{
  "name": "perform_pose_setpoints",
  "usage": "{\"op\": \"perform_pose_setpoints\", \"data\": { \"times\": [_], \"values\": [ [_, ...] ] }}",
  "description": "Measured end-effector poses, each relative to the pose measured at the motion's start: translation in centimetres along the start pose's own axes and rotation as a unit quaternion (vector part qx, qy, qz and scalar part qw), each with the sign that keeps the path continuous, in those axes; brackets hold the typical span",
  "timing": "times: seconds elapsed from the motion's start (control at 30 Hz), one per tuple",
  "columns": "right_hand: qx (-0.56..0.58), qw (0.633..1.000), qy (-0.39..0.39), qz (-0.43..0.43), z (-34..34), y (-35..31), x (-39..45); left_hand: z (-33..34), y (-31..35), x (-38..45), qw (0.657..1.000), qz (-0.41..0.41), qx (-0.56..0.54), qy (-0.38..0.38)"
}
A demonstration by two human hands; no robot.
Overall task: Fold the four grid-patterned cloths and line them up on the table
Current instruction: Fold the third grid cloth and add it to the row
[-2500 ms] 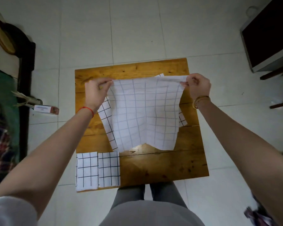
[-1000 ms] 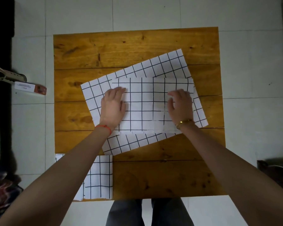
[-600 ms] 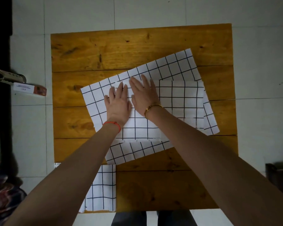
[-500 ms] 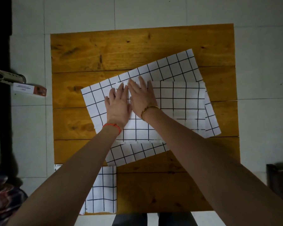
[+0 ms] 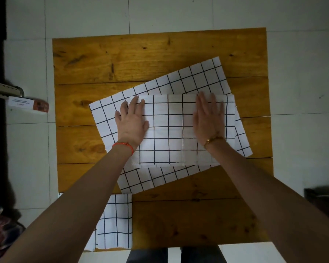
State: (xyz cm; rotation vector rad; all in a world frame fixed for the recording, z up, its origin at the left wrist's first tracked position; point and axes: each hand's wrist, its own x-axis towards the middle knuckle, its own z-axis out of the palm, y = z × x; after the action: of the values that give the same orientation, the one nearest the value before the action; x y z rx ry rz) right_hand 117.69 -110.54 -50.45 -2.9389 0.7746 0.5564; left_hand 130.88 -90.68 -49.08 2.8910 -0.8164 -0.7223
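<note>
**Both palms flat on a half-folded grid cloth**

Left hand (image 5: 131, 123) flat, fingers straight, pressing the left end of the folded cloth (image 5: 169, 130). Right hand (image 5: 209, 118) likewise flat and open, pressing its right part, slightly blurred. White with a thin black grid, folded to a wide rectangle, square to the table (image 5: 141, 59), near its centre. Beneath it an unfolded cloth (image 5: 196, 76) of the same pattern, spread flat and skewed, corners jutting out at upper right and lower left. At the near left corner of the table a smaller folded grid cloth (image 5: 116, 223), partly hidden by the left forearm. Red cord on the left wrist, gold bracelet on the right.
</note>
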Motion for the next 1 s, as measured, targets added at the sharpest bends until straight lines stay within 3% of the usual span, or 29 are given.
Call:
{"op": "perform_pose_setpoints", "data": {
  "times": [0.1, 0.2, 0.33, 0.43, 0.57, 0.7, 1.0],
  "values": [
    [0.011, 0.996, 0.014, 0.082, 0.6, 4.4, -1.3, 0.1, 0.0, -0.1, 1.0, 0.003, 0.005, 0.002],
    [0.025, 0.994, 0.022, 0.105, 0.5, 7.3, -2.1, 0.1, 0.0, -0.2, 1.0, 0.008, 0.007, 0.006],
    [0.039, 0.995, 0.039, 0.083, -0.2, 8.0, -1.7, 0.0, 0.1, -0.1, 1.0, 0.006, -0.027, 0.011],
    [0.075, 0.992, 0.069, 0.078, -0.7, 7.0, -1.7, 0.2, 0.1, -0.8, 0.991, -0.016, -0.111, 0.076],
    [0.111, 0.99, 0.087, -0.03, -1.0, 3.9, -3.1, 1.0, 0.0, -3.4, 0.958, -0.122, -0.204, 0.159],
    [0.13, 0.986, 0.036, -0.098, -0.6, 0.4, -5.0, 1.9, 0.0, -5.4, 0.919, -0.244, -0.283, 0.123],
    [0.117, 0.988, -0.015, -0.101, 0.6, -2.0, -5.9, 1.9, -0.4, -5.0, 0.879, -0.303, -0.367, 0.035]
  ]
}}
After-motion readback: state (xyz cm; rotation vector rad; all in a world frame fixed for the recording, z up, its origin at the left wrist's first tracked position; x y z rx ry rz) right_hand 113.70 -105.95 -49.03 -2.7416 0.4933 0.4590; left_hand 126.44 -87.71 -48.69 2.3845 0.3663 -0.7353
